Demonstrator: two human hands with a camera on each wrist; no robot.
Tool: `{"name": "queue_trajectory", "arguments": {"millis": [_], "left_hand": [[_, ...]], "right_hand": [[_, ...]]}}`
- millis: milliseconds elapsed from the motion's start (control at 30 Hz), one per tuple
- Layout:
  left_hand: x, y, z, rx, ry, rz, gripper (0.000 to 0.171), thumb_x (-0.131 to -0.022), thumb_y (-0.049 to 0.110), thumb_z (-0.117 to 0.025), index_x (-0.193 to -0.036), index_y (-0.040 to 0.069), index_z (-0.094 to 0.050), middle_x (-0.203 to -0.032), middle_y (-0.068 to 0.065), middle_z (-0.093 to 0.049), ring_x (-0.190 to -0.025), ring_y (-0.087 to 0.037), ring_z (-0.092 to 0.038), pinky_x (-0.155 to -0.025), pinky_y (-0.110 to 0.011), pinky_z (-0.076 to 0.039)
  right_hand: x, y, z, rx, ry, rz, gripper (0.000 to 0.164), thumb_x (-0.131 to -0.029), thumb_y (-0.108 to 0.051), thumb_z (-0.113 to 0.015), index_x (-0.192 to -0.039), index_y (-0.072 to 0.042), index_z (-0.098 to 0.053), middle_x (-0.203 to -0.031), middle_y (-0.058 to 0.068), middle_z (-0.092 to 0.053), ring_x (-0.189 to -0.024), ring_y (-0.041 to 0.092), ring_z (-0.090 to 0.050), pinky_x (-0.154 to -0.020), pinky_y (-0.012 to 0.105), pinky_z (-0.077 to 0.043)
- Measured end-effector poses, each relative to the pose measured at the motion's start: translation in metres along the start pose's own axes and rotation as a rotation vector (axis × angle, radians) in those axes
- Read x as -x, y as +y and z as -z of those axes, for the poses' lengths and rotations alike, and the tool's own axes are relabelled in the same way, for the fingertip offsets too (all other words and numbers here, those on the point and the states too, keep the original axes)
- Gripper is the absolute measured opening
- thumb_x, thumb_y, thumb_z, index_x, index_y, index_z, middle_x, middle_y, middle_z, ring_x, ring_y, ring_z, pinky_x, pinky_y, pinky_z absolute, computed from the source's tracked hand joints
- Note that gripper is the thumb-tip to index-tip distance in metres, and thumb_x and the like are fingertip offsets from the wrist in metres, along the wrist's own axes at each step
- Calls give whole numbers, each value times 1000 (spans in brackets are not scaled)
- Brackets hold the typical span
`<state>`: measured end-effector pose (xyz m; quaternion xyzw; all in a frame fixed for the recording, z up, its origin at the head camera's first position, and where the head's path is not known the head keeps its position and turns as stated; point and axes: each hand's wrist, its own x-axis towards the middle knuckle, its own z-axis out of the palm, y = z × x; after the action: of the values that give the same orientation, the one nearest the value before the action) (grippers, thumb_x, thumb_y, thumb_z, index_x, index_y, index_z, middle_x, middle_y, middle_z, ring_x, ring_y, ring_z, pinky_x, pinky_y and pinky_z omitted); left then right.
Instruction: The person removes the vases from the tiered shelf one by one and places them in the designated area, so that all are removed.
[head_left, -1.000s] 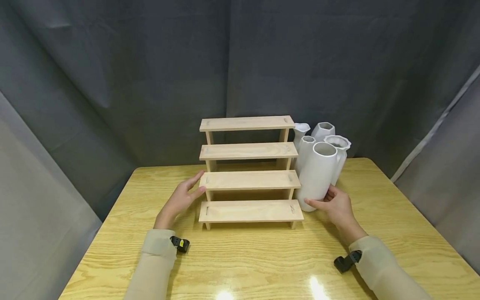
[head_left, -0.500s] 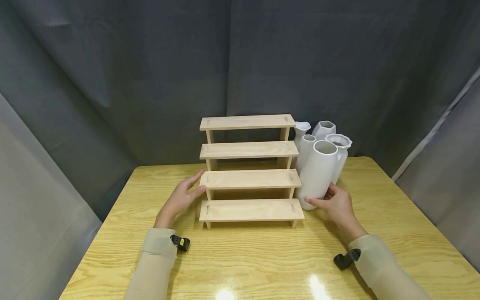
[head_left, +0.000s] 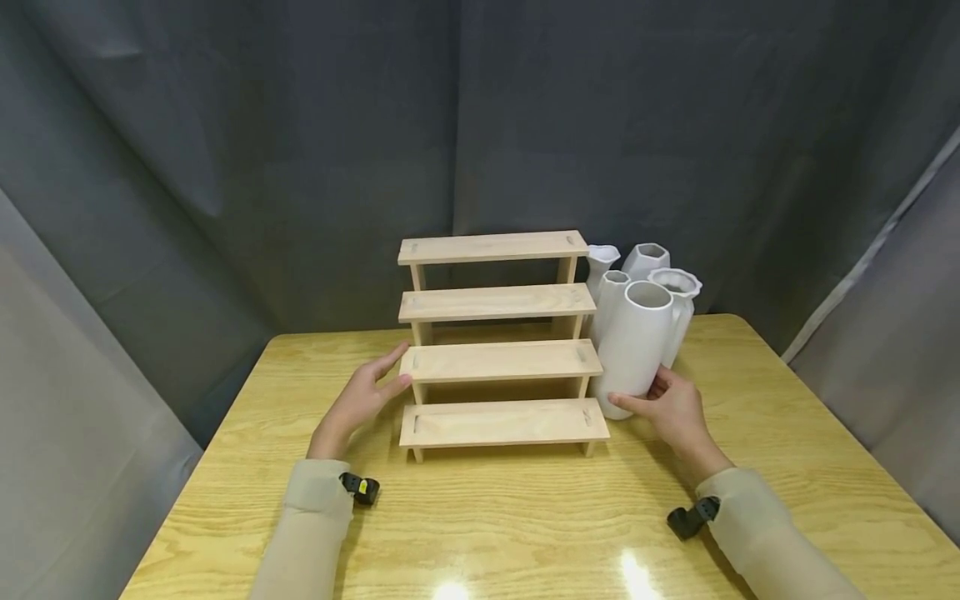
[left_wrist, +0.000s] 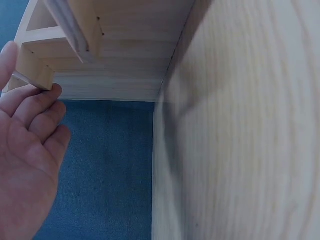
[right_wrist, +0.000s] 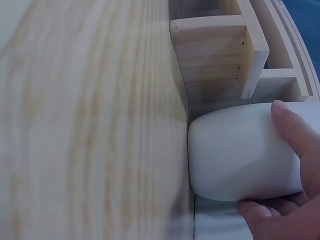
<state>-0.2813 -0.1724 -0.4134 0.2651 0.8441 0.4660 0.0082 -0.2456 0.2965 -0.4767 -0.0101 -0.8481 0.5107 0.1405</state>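
Observation:
A stepped wooden display stand [head_left: 498,425] stands in the middle of the table in the head view. My left hand [head_left: 358,402] holds the left end of its second step from the bottom, thumb at the front edge and index finger toward the back. In the left wrist view the fingertips [left_wrist: 52,92] rest against that step's end. My right hand [head_left: 675,414] grips a tall white vase [head_left: 633,354] low on its body. The vase stands upright on the table close against the stand's right side. In the right wrist view the thumb [right_wrist: 290,122] and fingers lie on opposite sides of it.
Behind the tall vase crowd several other white vases: one with a wavy rim [head_left: 678,287], a faceted one [head_left: 647,258], a slim one [head_left: 613,287] and a flared one [head_left: 602,254]. A dark curtain [head_left: 337,167] hangs behind the wooden table [head_left: 480,533].

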Motion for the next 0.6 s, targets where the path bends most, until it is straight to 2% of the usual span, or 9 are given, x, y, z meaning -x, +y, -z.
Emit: {"name": "queue_trajectory", "arguments": {"millis": [67, 200, 267, 433, 600], "left_hand": [[-1, -6, -2, 2, 1, 0, 58, -102, 12, -56, -152, -1, -30, -156, -18, -29, -143, -39, -25, -116, -54, -21], [-7, -31, -6, 9, 9, -4, 59, -103, 17, -55, -155, 5, -29, -158, -13, -27, -145, -36, -23, -117, -54, -19], [-9, -43, -8, 11, 15, -1, 60, -103, 21, -55, -156, 10, -29, -159, -10, -27, -145, -35, -22, -117, -54, -18], [-9, -46, -8, 9, 21, 5, 62, -102, 28, -56, -156, 14, -30, -159, -10, -28, -145, -36, -23, -116, -56, -19], [-9, -46, -8, 13, 18, 17, 62, -102, 30, -55, -156, 15, -30, -159, -8, -28, -146, -33, -23, -116, -54, -20]], "right_hand": [[1, 0, 0, -2, 0, 1, 79, -74, -32, -89, -135, 4, -54, -127, 23, -61, -112, 30, -60, -80, 12, -49], [1, 1, 1, -19, -10, -15, 82, -75, -35, -88, -138, 3, -52, -132, 21, -58, -117, 30, -58, -85, 14, -50], [2, 2, 3, -38, -20, -32, 85, -75, -35, -87, -141, 2, -50, -136, 21, -56, -121, 31, -56, -91, 20, -50], [5, -1, 8, -76, -36, -61, 93, -77, -35, -86, -148, 4, -41, -143, 24, -48, -129, 35, -49, -101, 36, -44], [10, -4, 13, -78, -43, -86, 98, -79, -37, -84, -151, 4, -33, -148, 26, -41, -134, 37, -43, -105, 38, -40]]}}
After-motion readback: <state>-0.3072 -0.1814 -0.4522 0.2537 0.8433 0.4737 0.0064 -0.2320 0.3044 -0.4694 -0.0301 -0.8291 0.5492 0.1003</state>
